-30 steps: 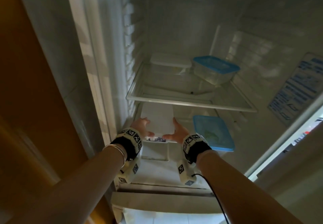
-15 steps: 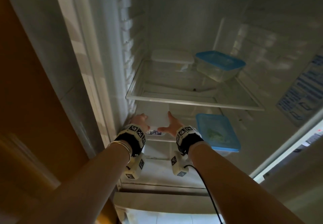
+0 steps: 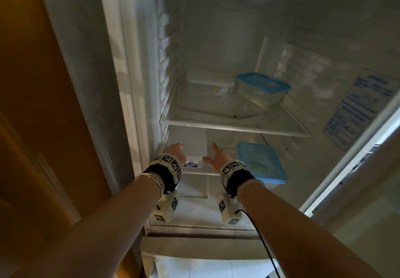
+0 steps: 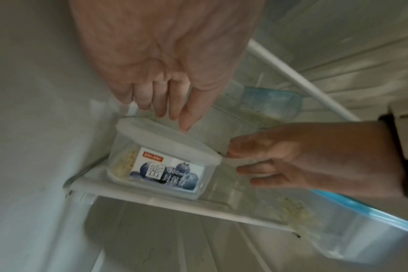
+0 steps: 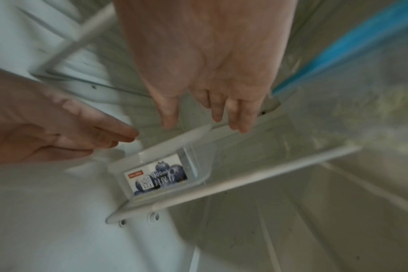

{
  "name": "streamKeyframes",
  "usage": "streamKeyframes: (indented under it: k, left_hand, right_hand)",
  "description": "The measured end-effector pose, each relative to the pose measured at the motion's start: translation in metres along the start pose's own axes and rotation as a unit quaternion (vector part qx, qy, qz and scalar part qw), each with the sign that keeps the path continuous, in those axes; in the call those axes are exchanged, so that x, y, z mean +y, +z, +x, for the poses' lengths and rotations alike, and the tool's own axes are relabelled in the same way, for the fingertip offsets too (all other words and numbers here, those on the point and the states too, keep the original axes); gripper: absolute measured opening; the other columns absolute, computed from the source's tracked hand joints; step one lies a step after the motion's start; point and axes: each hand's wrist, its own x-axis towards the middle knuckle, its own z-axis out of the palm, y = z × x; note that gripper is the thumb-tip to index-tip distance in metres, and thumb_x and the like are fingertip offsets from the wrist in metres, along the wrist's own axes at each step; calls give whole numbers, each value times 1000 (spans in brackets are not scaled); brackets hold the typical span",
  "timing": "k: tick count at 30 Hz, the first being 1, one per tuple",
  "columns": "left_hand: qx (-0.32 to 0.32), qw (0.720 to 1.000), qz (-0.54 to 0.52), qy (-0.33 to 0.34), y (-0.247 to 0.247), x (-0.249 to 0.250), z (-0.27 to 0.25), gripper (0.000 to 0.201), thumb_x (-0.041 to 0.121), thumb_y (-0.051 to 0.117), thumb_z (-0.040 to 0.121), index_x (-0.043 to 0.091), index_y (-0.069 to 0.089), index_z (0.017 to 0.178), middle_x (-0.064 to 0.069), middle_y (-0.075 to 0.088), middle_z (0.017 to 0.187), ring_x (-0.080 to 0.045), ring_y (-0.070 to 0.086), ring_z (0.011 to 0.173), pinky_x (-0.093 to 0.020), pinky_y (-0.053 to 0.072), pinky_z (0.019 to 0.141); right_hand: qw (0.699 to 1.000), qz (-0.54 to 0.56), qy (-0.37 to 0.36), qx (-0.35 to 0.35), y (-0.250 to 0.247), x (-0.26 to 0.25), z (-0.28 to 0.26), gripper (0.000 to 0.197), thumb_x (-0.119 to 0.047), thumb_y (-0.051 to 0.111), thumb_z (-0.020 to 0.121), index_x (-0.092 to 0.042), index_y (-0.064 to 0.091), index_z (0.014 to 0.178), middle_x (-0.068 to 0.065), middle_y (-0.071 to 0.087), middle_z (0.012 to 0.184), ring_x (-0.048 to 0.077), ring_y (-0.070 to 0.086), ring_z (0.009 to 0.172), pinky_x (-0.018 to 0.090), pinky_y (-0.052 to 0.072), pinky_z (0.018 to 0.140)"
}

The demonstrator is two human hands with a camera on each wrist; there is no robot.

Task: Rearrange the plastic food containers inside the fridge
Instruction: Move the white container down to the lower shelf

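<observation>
Both bare forearms wear black wristbands (image 3: 166,176) carrying white blocks printed with black-and-white square markers. Thin metal bangles (image 3: 154,180) sit behind the left wristband; a black cable (image 3: 263,243) trails from the right block.

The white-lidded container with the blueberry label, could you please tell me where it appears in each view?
Head: white-lidded container at centre, lower shelf, between both hands.
Left wrist: centre-left, label facing the camera.
Right wrist: centre, left of the shelf's middle.
Shared landmark: the blue-lidded container beside it on the same shelf.
</observation>
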Motion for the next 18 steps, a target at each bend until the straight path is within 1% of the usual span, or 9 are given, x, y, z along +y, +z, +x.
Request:
streamKeyframes:
  k: [2,4,7,11,14,16,18]
  left_hand:
    - [-2,1000,-2,20,-4,3,-11,54,1,39,91,13,36,144,-10,41,149,-25,40,137,-32,33,115]
    - [-2,999,-4,35,-11,7,-24,51,4,40,93,12,38,143,-10,44,147,-25,44,134,-34,36,113]
    - [5,998,7,58,-22,15,-41,48,9,43,94,9,40,142,-12,47,144,-28,47,130,-34,39,110]
    - [26,995,22,91,-29,31,-63,49,12,47,92,2,41,140,-15,45,145,-29,43,135,-33,36,113]
    - [51,990,40,125,-38,42,-70,47,10,50,92,4,44,138,-13,45,146,-27,43,135,-32,35,112]
    - [49,986,44,150,-50,51,-70,44,13,47,94,7,47,137,-12,46,144,-27,44,134,-32,35,110]
    - [56,983,44,168,-64,60,-67,39,14,44,95,6,52,132,-13,51,139,-27,48,130,-32,37,107]
  right_hand:
    - [999,-39,-11,8,-8,-5,-12,72,-38,43,97,-13,6,152,10,20,158,27,27,144,37,25,116]
    - [997,-77,-13,14,-16,-10,-25,68,-40,40,97,-11,11,152,11,22,158,27,27,144,37,25,116]
    - [993,-118,-4,9,-27,-13,-49,67,-46,36,97,-11,16,151,10,19,159,26,23,146,37,19,118]
    - [986,-166,-1,12,-41,-20,-81,66,-51,32,96,-14,21,150,7,18,159,24,19,147,38,13,120]
    - [985,-169,-21,24,-55,-31,-103,65,-53,33,95,-16,27,148,5,23,158,23,23,145,39,16,119]
    - [984,-171,-35,32,-66,-38,-114,62,-52,34,96,-17,31,147,5,27,157,23,26,144,38,18,118]
    - [979,-193,-43,44,-80,-46,-119,60,-49,34,97,-15,34,146,7,32,155,24,31,142,37,23,116]
